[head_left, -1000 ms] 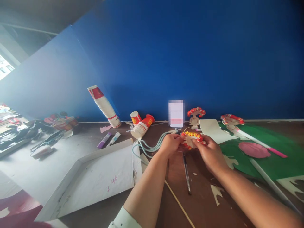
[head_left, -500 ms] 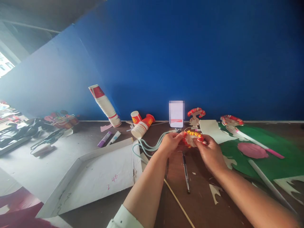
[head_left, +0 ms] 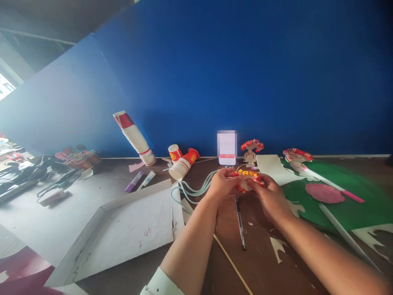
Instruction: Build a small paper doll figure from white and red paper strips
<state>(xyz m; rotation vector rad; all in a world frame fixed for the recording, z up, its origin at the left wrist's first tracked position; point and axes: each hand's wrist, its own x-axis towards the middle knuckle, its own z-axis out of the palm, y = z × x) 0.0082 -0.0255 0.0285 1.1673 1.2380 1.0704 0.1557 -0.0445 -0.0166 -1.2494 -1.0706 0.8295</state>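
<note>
Both hands hold a small paper craft figure (head_left: 248,174) with a red and yellow curved top and a pale back, above the brown table. My left hand (head_left: 223,184) pinches its left side, fingers closed. My right hand (head_left: 270,196) grips its right side with thumb and fingers closed. Just below lies a black pen (head_left: 240,223). Behind the hands, a similar paper figure (head_left: 250,155) with a red top stands near the blue wall. A phone (head_left: 227,159) with a blurred screen stands to its left.
At left are a white box lid (head_left: 123,233), a purple glue stick (head_left: 134,182), and a tall leaning paper cup stack (head_left: 135,139). Pale blue cable (head_left: 193,191) loops beside my left hand. Rightward lie green paper (head_left: 365,196), a pink paper oval (head_left: 324,193) and a pink-tipped marker (head_left: 334,185).
The held figure has turned slightly, and my left fingers have shifted further onto its left edge. The view has moved a little; the things on the table look the same.
</note>
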